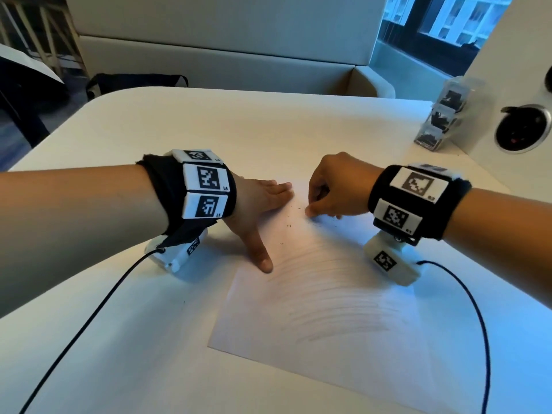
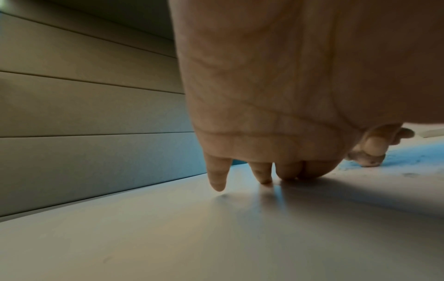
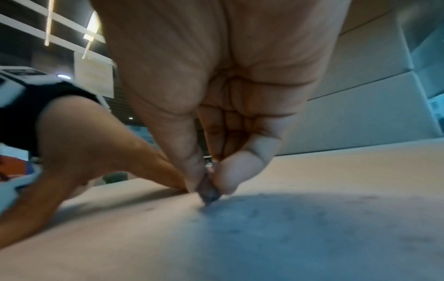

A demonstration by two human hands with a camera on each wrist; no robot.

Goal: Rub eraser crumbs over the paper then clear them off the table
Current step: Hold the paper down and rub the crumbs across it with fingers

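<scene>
- Black cable trails from the left wrist over the near-left tabletop; a second black cable loops off the right wrist at near right.
- Far right: clear plastic holder with dark inserts, against a white panel with a round dark socket.
- White rounded table; pale upholstered bench behind it, window at far right.
- White paper sheet with faint grey pencil arcs lies at centre-right, near corner toward the viewer.
- Left hand: flat, fingers straight, resting at the paper's far-left edge, thumb splayed toward the near side. Holds nothing.
- Dark eraser crumbs: scattered on the paper's far part, between the hands.
- Right hand: fingers curled, thumb and fingertips pinching a small grey smudged eraser lump, pressed onto the paper.
</scene>
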